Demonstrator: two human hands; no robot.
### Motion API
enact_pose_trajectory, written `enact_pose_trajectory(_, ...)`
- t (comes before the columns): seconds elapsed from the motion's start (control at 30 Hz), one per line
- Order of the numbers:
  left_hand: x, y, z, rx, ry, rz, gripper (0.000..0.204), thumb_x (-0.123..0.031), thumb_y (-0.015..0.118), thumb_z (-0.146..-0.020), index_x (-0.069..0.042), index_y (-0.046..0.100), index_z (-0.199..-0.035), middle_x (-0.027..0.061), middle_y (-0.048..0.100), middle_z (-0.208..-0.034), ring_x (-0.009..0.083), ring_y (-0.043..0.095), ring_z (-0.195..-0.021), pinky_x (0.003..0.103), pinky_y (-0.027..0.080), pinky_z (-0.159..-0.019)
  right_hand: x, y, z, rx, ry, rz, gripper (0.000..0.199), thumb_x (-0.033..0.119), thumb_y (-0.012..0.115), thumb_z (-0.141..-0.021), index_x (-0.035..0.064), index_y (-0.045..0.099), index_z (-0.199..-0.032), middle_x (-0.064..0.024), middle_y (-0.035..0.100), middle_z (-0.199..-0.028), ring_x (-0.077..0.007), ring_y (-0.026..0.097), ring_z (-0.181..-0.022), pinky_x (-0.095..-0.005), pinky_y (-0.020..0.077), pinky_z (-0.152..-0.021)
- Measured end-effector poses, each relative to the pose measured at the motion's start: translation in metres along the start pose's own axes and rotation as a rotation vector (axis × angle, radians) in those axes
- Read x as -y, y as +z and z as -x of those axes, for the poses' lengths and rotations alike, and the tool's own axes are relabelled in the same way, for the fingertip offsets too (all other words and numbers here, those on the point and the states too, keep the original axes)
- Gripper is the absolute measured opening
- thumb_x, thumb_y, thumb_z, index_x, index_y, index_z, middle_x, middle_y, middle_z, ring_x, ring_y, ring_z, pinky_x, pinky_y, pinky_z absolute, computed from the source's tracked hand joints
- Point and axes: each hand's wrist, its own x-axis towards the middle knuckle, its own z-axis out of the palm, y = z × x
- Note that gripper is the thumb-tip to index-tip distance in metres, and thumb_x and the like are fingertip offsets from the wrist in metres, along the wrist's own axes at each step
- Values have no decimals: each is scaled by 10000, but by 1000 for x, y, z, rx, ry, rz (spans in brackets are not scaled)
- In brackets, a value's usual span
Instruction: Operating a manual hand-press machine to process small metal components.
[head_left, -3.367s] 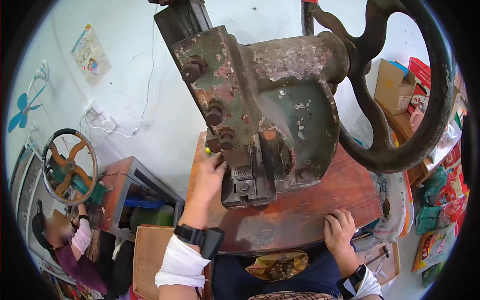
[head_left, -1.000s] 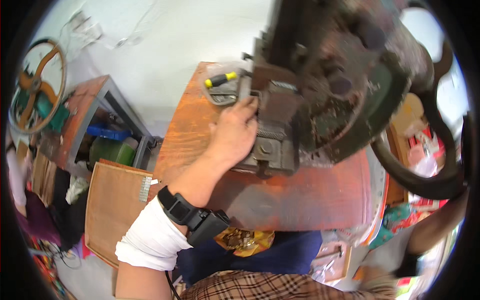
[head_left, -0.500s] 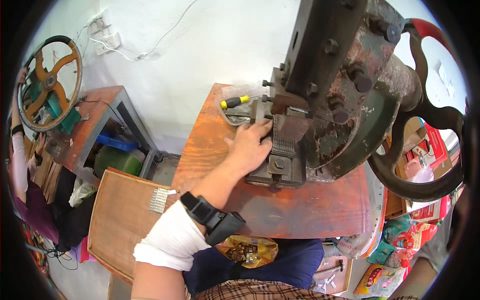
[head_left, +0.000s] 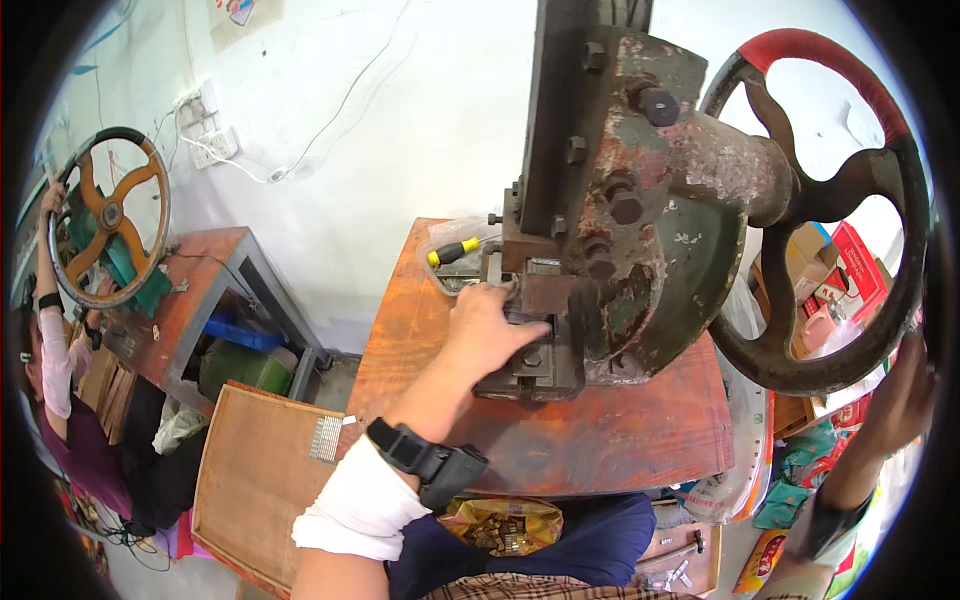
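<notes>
**Left hand (head_left: pixel 485 335) shifted, thumb now across the dark steel block (head_left: pixel 548 368); right hand (head_left: pixel 905 395) risen at the edge**

Right of the left fingers towers a chipped green-and-rust iron press (head_left: pixel 660 190). Beneath them spreads the reddish wooden surface (head_left: pixel 405 310); far right stands a dark, red-wrapped iron handwheel (head_left: pixel 850 185). Lower left of them lies a shallow brown wooden tray (head_left: pixel 265 480); below, on the lap, a yellow plastic bag (head_left: pixel 548 520); just above-left, a black-and-yellow screwdriver (head_left: pixel 453 251).

Left fingers are spread at the block; any piece there is hidden. Right fingers: cannot tell. Work looks part-way: thin silver metal pieces (head_left: pixel 326 438) sit grouped on the tray, brass-coloured pieces (head_left: pixel 500 535) in the bag; which remain is unclear.
</notes>
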Motion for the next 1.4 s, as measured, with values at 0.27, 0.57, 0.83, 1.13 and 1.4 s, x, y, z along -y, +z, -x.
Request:
enact_pose_trajectory(0.27,16,-11,25,-245,109,0,497,-296,769,-664,35,655,-1017,191,655,-934,283,639,-835,365,497,-768,195,-41,48,404,238,-1268,290,-63,675,-604,30,604,-869,-168,549,-972,-314,532,-849,-379,463,-734)
enact_pose_trajectory(0.57,54,-11,160,-118,-3,344,435,-205,799,-652,22,640,-987,150,625,-892,269,608,-818,359,485,-731,252,-42,110,787,318,-1537,221,1,720,-673,10,646,-881,-156,608,-908,-316,601,-802,-370,512,-685)
enact_pose_trajectory(0.83,52,39,156,-24,317,-19,490,-282,775,-628,-34,633,-1025,89,562,-946,278,493,-955,442,330,-882,335,-42,60,705,-260,-1474,705,447,739,-637,134,559,-1243,-152,490,-1286,-367,456,-1140,-473,410,-916)
enact_pose_trajectory(1.13,48,35,159,13,278,-88,522,-274,773,-651,-37,616,-1089,88,558,-997,278,481,-1014,457,314,-905,354,-37,69,718,-240,-1322,756,552,690,-624,133,567,-1241,-67,510,-1298,-341,454,-1162,-458,405,-910)
enact_pose_trajectory(1.4,34,27,158,112,184,-149,531,-234,768,-664,-28,600,-1124,109,564,-1051,290,480,-1056,450,303,-949,357,-29,80,716,-92,-1376,737,531,704,-631,111,574,-1222,-80,531,-1267,-334,466,-1159,-460,392,-920)
